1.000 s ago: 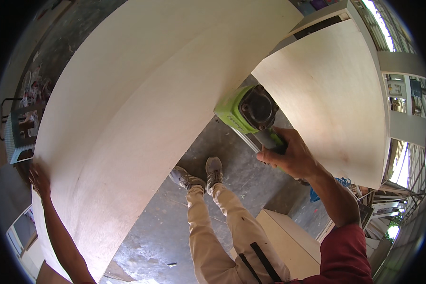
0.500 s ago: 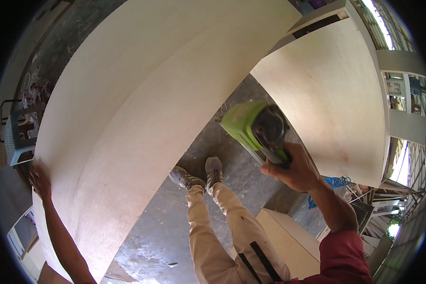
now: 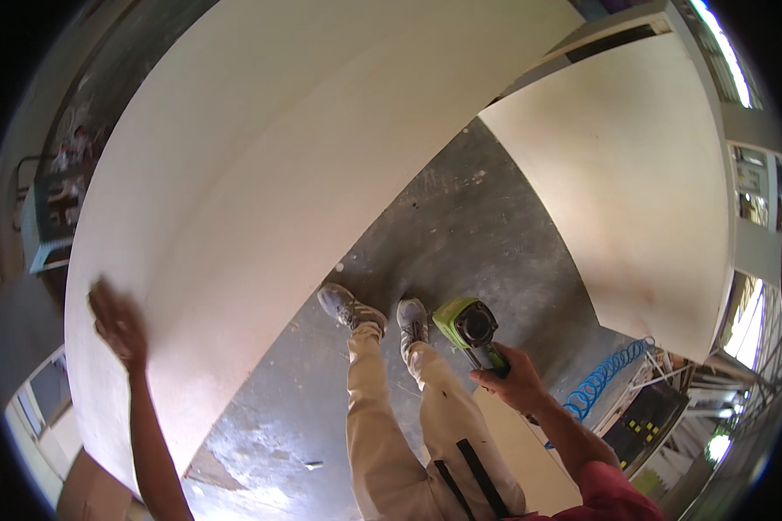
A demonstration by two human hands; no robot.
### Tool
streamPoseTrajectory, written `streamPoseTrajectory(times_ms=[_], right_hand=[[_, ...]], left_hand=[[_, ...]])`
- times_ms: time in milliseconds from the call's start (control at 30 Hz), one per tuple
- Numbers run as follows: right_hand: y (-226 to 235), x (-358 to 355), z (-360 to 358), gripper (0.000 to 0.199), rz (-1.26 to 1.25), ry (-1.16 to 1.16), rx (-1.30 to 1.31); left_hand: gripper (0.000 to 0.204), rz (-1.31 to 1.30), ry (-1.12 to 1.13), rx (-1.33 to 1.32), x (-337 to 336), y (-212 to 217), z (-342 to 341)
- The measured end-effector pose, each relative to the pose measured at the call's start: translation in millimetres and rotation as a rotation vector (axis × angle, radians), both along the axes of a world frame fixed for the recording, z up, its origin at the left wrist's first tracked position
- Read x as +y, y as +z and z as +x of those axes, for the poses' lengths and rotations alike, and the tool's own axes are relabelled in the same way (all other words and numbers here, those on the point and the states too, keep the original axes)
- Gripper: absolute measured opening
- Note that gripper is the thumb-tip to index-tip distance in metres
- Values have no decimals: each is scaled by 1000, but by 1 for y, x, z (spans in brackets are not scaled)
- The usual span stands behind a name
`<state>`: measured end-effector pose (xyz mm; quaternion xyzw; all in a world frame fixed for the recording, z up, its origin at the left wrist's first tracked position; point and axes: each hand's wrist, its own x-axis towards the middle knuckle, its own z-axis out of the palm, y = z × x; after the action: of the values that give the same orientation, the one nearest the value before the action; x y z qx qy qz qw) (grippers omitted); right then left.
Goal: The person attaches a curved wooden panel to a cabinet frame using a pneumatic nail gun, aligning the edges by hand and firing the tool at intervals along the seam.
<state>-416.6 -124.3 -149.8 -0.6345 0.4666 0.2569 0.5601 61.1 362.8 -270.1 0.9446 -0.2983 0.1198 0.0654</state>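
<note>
A large pale wood panel [image 3: 261,165] spreads across the left and upper part of the view. My left hand [image 3: 120,328] is over its left side, fingers stretched out and slightly smeared by motion; whether it touches the surface I cannot tell. My right hand [image 3: 514,380] is wrapped round the handle of a green and black nail gun [image 3: 462,321]. The gun is in the air above the floor, beside my shoes and apart from the panel.
Another pale panel [image 3: 643,191] stands at the right. A blue coiled hose [image 3: 604,378] hangs below it. The grey concrete floor [image 3: 460,217] shows between the panels. A light board [image 3: 530,447] lies by my right leg, and a bluish stool [image 3: 43,221] is far left.
My right hand has lowered the nail gun toward my legs. The left hand has come off the panel's left edge and moved inward over its face.
</note>
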Motion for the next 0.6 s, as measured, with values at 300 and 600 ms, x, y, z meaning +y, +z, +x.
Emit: streamPoseTrajectory(times_ms=[300, 600], right_hand=[[-37, 22, 0, 37, 181, 26, -200], [-109, 63, 36, 41, 18, 403, -337]], left_hand=[[111, 140, -112, 316, -90, 48, -171], [91, 28, 29, 191, -95, 21, -208]])
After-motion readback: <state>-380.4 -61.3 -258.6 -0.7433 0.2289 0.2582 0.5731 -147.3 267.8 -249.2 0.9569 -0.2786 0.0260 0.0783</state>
